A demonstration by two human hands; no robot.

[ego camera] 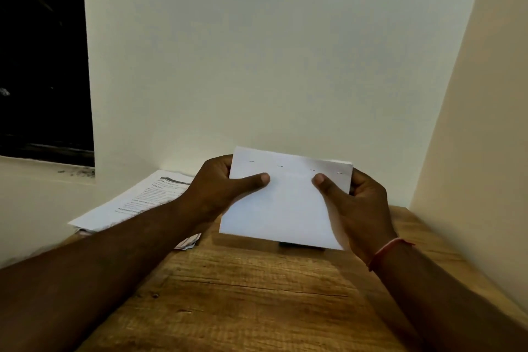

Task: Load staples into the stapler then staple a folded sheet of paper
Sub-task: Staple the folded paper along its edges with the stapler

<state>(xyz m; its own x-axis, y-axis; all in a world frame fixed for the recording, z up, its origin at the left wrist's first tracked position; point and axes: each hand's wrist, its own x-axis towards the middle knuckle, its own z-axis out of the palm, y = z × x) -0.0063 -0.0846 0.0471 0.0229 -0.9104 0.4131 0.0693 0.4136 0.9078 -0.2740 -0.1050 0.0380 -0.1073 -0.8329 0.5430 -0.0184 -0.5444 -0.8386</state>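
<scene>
hands [213, 188] [360, 208] hold stapled paper [288, 203]; printed sheets [143, 197] unreadable

Folded sheet [285, 203] matt white paper; table [243, 294] rough-grained wood.

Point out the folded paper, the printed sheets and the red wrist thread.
folded paper [285, 208]: head view, middle of its blank front.
printed sheets [137, 203]: head view, text on the top sheet.
red wrist thread [382, 251]: head view, its middle, on the right wrist.
</scene>
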